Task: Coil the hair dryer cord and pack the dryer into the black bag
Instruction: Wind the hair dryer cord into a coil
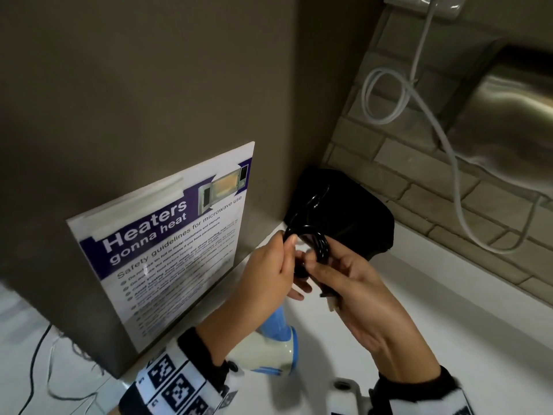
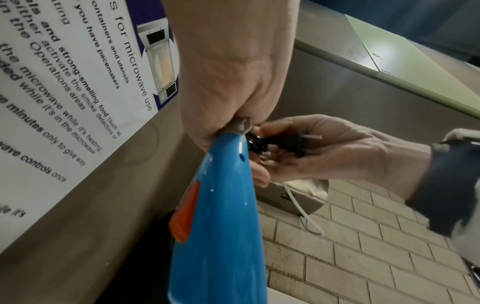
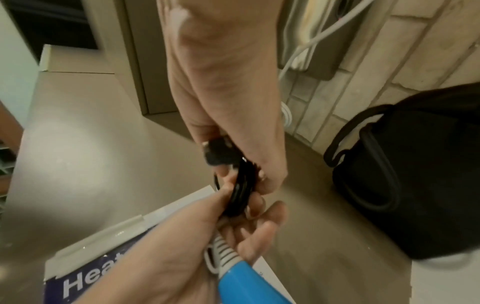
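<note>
Hair dryer [image 1: 276, 345], glossy blue-and-cream plastic, hangs below left hand [image 1: 269, 271], whose fingers pinch coiled black cord [image 1: 314, 244]. Right hand [image 1: 353, 292] grips the coil and plug [image 2: 293, 142]. Soft black bag [image 1: 344, 211] sits at 12 o'clock against tiled wall [image 1: 419, 190]; laminated microwave poster [image 1: 167, 244] at 9 o'clock.

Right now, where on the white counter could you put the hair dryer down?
Bare white counter lies to the right of the hands, between the black bag and the near edge, below the brick wall. It is crowded by the poster, where the left hand and right hand hold the black cord.
</note>
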Available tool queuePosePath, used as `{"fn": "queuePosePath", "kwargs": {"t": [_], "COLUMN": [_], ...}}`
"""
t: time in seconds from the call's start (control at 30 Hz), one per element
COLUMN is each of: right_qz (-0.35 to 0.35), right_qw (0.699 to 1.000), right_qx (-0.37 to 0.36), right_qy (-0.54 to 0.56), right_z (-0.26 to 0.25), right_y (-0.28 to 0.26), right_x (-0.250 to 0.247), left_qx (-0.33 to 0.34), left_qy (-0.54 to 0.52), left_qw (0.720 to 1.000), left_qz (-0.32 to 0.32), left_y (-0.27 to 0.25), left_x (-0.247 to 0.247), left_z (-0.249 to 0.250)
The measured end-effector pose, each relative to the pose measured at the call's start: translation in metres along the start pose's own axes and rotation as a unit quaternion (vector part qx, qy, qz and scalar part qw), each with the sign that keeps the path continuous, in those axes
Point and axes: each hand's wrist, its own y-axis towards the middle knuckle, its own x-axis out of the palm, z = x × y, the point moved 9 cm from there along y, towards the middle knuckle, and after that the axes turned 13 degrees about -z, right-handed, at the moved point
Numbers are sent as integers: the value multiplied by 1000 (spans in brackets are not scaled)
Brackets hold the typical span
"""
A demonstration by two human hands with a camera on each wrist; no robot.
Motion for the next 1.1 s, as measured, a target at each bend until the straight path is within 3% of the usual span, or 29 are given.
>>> {"fn": "queuePosePath", "kwargs": {"t": [0.17,0.3,0.47,0.67,0.73,0.83,0.93,1.03,1.1], "right_qz": [73,98,87,139,158,140,94,58,89], "right_qw": [992,989,989,986,984,984,932,929,919], "right_qx": [38,77,111,46,38,64,100,139,128], "right_qy": [-94,-76,-50,81,78,-93,-337,-337,-361], "right_z": [6,20,42,26,24,28,36,46,39], "right_y": [-10,-33,-69,-98,-103,-98,-88,-81,-79], "right_x": [-13,-24,-34,-54,-68,-79,-70,-59,-64], "left_qx": [-53,-92,-110,-93,-85,-74,-66,-73,-78], "left_qy": [-92,-198,-250,-261,-276,-304,-317,-311,-305], "left_qw": [994,976,962,960,957,950,946,947,949], "left_qz": [-2,-18,-26,-37,-34,-13,16,21,18], "left_y": [23,35,31,32,31,28,24,20,18], "left_x": [-9,-9,-4,1,3,3,-1,-3,-4], "left_z": [-23,-48,-65,-70,-70,-67,-65,-65,-64]}}
